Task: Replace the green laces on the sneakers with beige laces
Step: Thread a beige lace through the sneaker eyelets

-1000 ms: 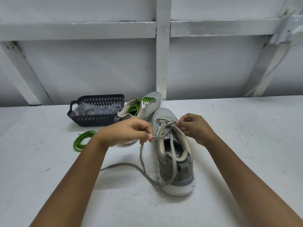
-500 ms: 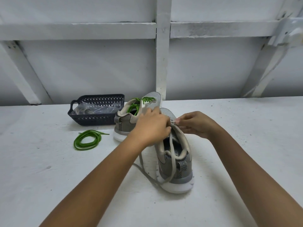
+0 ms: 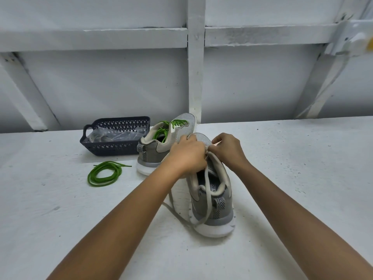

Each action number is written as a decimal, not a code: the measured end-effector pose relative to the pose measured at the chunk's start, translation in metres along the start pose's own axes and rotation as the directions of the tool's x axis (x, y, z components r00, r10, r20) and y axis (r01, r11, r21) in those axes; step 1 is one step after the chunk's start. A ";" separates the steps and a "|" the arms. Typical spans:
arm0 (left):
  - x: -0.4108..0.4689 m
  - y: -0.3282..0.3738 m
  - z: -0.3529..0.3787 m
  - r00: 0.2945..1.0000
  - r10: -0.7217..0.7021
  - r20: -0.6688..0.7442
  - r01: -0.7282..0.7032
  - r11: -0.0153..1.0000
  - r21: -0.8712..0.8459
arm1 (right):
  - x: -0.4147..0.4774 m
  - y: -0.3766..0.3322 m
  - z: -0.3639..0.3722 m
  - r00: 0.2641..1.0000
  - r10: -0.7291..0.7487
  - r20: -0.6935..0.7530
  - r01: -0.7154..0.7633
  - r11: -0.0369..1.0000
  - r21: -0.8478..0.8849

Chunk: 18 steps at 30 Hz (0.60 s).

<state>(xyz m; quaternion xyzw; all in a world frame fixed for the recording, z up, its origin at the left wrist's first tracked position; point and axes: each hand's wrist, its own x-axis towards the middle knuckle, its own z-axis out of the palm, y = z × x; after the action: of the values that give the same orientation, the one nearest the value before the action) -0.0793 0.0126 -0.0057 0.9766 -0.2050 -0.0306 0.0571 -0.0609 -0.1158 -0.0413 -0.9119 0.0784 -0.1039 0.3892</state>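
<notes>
A grey sneaker (image 3: 214, 201) stands heel toward me on the white table, with a beige lace (image 3: 206, 199) running out of its eyelets over the heel and onto the table. My left hand (image 3: 188, 156) lies over the sneaker's tongue area with curled fingers and grips the lace there. My right hand (image 3: 228, 150) pinches the lace at the eyelets on the right side. Behind it stands the second grey sneaker (image 3: 163, 142), laced in green (image 3: 173, 125). A coiled loose green lace (image 3: 105, 173) lies to the left.
A dark blue plastic basket (image 3: 117, 149) holding clear bags stands at the back left, next to the second sneaker. A white wall with beams rises right behind the table (image 3: 302, 168).
My left hand moved from the sneaker's left side up over its eyelets, meeting my right hand. The beige lace's slack on the table was drawn in toward the shoe.
</notes>
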 end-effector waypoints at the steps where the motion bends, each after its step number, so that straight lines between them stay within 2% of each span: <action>1: 0.000 -0.001 0.001 1.000 -0.002 0.002 0.002 1.000 -0.026 | 0.001 0.000 -0.001 1.000 0.009 0.024 -0.009 1.000 0.005; 3: -0.001 -0.002 0.002 1.000 -0.004 -0.006 0.003 0.997 -0.076 | 0.002 0.000 -0.004 0.996 0.050 0.079 -0.055 0.997 0.061; 5: -0.003 -0.003 0.003 1.000 0.003 -0.022 -0.006 0.991 -0.131 | 0.003 0.000 -0.008 0.982 0.120 0.143 -0.147 0.971 0.190; 10: -0.007 -0.007 0.002 0.999 0.009 -0.031 -0.021 0.917 -0.398 | -0.001 0.006 -0.011 0.943 0.177 0.280 -0.288 0.858 0.426; 15: -0.017 -0.009 -0.005 1.000 0.006 -0.025 -0.020 0.807 -0.590 | -0.002 0.005 -0.011 0.912 0.183 0.368 -0.355 0.800 0.483; 18: -0.025 -0.014 -0.007 0.999 0.030 -0.010 -0.029 0.760 -0.650 | -0.002 0.004 -0.012 0.887 0.220 0.405 -0.429 0.714 0.553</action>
<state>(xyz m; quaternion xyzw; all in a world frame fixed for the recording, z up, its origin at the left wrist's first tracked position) -0.0962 0.0359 0.0002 0.8930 -0.1973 -0.0994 0.3920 -0.0659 -0.1270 -0.0363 -0.7045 0.1380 0.0914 0.6901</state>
